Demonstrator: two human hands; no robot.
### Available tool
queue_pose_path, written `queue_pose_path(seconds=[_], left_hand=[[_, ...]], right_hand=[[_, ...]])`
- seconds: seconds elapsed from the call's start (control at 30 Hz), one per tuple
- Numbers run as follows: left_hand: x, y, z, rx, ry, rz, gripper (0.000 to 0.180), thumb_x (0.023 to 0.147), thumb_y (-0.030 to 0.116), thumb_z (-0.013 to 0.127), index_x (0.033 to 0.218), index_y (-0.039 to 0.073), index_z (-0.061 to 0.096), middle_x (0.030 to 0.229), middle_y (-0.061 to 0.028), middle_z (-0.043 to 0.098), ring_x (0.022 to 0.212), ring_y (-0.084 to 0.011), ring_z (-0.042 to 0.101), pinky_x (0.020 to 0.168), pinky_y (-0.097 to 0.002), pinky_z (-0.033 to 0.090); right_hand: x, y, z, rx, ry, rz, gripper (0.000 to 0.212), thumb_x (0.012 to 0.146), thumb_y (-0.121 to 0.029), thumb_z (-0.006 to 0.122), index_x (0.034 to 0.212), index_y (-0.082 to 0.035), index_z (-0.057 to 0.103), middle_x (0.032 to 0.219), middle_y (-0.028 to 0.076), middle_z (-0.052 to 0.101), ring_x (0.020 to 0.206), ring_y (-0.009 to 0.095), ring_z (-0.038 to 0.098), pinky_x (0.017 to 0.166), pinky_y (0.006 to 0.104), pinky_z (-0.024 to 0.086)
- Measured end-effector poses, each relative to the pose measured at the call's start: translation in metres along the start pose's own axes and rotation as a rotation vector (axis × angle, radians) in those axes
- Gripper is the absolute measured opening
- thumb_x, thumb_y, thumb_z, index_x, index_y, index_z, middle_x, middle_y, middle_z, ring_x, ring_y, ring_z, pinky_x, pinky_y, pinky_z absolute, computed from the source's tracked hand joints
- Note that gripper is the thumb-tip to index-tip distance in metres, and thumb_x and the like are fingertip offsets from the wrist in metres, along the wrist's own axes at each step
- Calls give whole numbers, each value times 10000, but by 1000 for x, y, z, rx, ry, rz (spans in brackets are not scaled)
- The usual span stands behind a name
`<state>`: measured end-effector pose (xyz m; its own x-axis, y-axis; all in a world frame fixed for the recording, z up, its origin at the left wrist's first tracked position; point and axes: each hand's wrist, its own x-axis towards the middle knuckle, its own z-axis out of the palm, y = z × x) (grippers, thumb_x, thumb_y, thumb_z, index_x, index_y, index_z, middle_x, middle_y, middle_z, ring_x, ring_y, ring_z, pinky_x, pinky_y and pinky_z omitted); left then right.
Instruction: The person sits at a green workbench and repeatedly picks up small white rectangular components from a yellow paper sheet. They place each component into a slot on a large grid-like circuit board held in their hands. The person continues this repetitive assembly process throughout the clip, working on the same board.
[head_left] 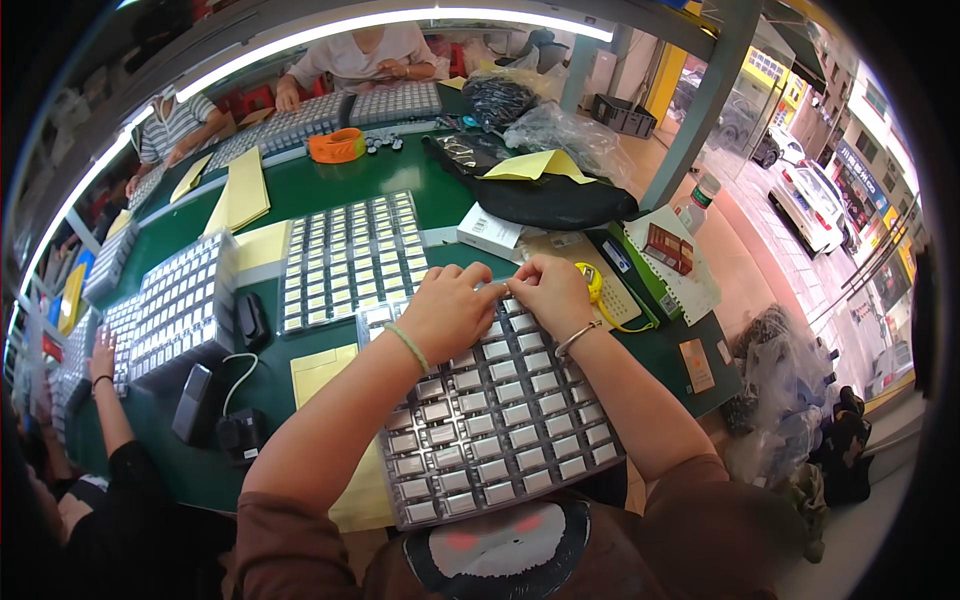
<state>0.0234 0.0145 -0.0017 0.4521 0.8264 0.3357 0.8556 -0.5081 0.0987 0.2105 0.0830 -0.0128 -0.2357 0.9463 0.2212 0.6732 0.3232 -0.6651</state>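
A clear plastic tray (432,378) lies right before me, its pockets filled with rows of small white-and-silver rectangular pieces (515,414). My left hand (447,312) and my right hand (553,298) meet over the tray's far edge. Fingers of both are closed in a pinch, tips almost touching. Whatever sits between them is too small and covered to make out. Just beyond, to the left, a second tray (352,262) holds similar pieces with yellowish centres.
Stacked filled trays (183,305), a black adapter (240,434) and a black box-shaped device (197,402) are at left. Behind my right hand lie a yellow tape measure (592,283), a white box (489,231) and a black bag (545,199). Other people work at the left and far sides.
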Motion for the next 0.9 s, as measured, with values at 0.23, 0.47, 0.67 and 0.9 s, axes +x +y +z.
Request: queue_pose_path(seconds=[0.23,0.47,0.67,0.9], left_hand=[[-7,-10,-6,-132,35,24,317,936,192,588,1228,78,630,1209,-103,596,1073,-293,585,953,-408,446],[-106,-50,-81,-252,3,-461,282,917,132,594,1162,-9,598,1129,-196,634,1033,-359,619,912,-410,489],[-166,-66,-46,-85,-334,-584,567,743,258,815,1200,23,577,1143,-161,586,1114,-358,561,959,-416,460],[-172,-94,-32,-323,-180,-694,469,709,100,800,1118,-10,599,998,-147,643,953,-292,636,841,-367,513]], right_hand=[[7,-2,-3,80,-33,-31,147,747,-171,747,802,-53,679,696,68,625,657,200,611,638,334,500],[10,15,-9,262,-8,-76,144,763,-130,723,827,-7,683,670,55,625,634,147,591,611,302,484],[9,12,-1,81,-1,-148,125,784,-130,721,837,-29,668,675,36,612,629,129,575,602,293,466],[-5,-72,-16,165,-147,-330,117,842,-136,700,870,-24,679,703,52,627,640,144,579,607,304,468]])
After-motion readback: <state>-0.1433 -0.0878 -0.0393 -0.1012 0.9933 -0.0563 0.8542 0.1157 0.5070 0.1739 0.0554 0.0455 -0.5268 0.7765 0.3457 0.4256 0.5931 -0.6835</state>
